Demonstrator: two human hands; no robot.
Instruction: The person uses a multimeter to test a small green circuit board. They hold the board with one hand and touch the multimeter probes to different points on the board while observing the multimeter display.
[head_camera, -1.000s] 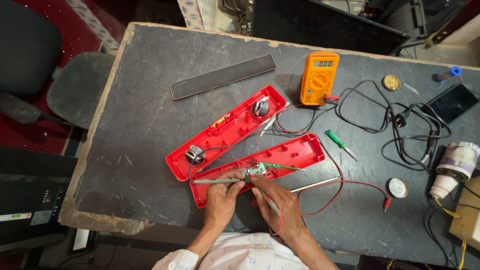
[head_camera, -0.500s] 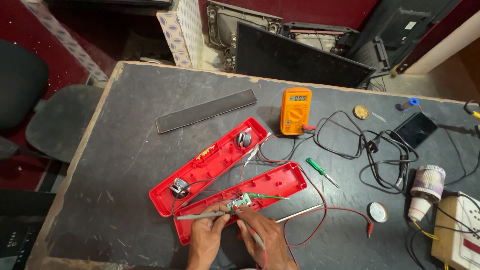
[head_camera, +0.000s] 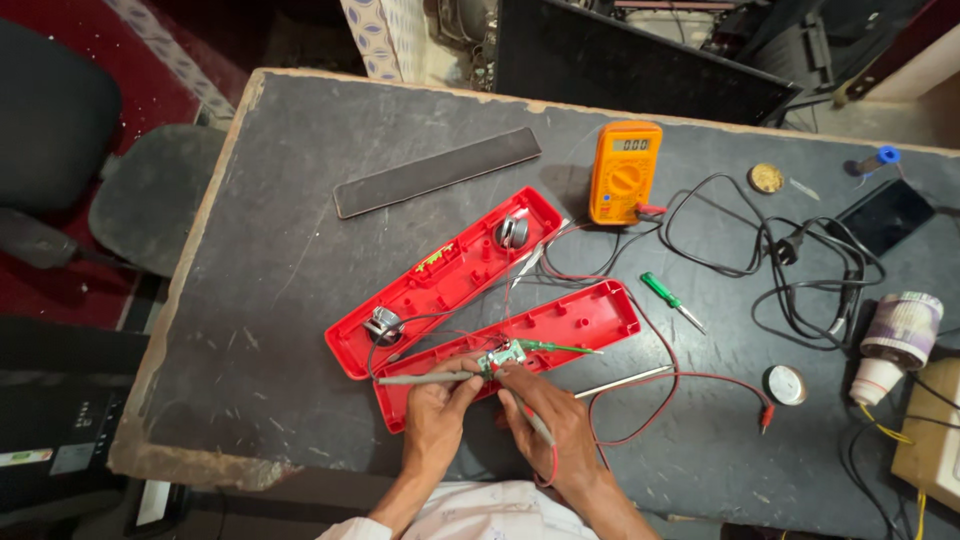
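Grip first: left hand (head_camera: 432, 420) pinches a thin grey probe-like rod (head_camera: 425, 378) lying horizontal, tip aimed at the small green circuit board (head_camera: 503, 357). Right hand (head_camera: 560, 430) is closed pen-style on a slim grey probe with a red lead (head_camera: 537, 425), tip also on or just at the board; exact contact point too small to tell. Both hands sit low at the near edge, probably so the wrists can brace and keep the tips steady.

Largest to smallest:
- Dark grey worn table (head_camera: 250, 300) carries everything.
- Two long red plastic casing halves lie open, interiors up, angled side by side. Far half (head_camera: 445, 280) has two round metal speaker drivers, one at each end. Near half (head_camera: 560, 325) holds the board at its left end, likely opened flat for access.
- Long black flat grille strip (head_camera: 437, 171) is set apart, beyond the casing.
- Orange handheld multimeter (head_camera: 624, 172) stands face up, display towards the person, readable at a glance.
- Tangled black power cord (head_camera: 790, 270) lies right, clear of the work.
- Red test lead wire (head_camera: 690, 375) loops across the table to the right hand.
- Green-handled small screwdriver (head_camera: 672, 300) lies just right of the near half.

Board: small, green, with thin wires running off to the drivers.
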